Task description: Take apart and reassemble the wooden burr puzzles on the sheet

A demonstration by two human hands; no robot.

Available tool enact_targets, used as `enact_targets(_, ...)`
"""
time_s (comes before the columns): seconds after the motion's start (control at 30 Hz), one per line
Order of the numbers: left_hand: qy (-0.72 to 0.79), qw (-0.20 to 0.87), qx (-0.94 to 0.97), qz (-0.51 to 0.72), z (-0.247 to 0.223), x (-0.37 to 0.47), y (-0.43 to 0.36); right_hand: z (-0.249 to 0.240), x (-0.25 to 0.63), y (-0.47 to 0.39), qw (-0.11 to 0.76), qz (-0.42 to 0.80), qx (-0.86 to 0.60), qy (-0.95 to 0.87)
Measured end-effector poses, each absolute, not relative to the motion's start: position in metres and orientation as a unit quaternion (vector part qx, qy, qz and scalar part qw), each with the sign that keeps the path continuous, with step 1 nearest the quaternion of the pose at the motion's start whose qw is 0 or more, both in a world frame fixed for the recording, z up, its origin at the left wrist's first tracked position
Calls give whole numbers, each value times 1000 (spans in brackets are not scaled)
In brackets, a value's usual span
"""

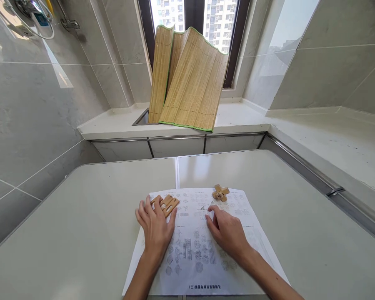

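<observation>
A large printed sheet [193, 266] with many small diagrams lies on the pale table. My left hand [156, 227] rests at its upper left, fingers spread over several notched wooden puzzle pieces [171, 205] that lie side by side; the fingers partly cover them. Toward the upper right of the sheet sits a cross-shaped assembly of wooden puzzle pieces [220, 193]. Just below that cross is my right hand [226, 229], its index finger and thumb apart over the paper and nothing seen between them. Its other fingers are curled under.
The pale table [81, 233] has a seam down its middle. Behind it runs a white ledge [118, 130], where a folded bamboo mat [193, 83] leans against the window. Tiled walls rise on both sides, with a shower fitting [70, 24] at upper left.
</observation>
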State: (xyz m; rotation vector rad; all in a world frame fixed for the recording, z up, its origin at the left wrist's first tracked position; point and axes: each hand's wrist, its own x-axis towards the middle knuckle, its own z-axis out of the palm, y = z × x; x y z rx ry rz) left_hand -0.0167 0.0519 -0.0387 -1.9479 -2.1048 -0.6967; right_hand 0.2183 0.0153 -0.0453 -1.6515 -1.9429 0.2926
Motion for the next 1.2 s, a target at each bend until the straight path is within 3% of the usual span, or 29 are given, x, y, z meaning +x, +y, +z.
enact_targets(0.37, -703, 19, -661, -263, -56, -30, 58, -48, 219, 17, 279, 108, -615, -730)
enact_targets(0.9, -672, 66, -687, -269, -44, -36, 63, -43, 220, 16, 272, 136, -619, -724)
enact_targets(1.2, -487, 6, -817, -308, -17, 10, 38, -46, 221, 18, 274, 127, -616, -727)
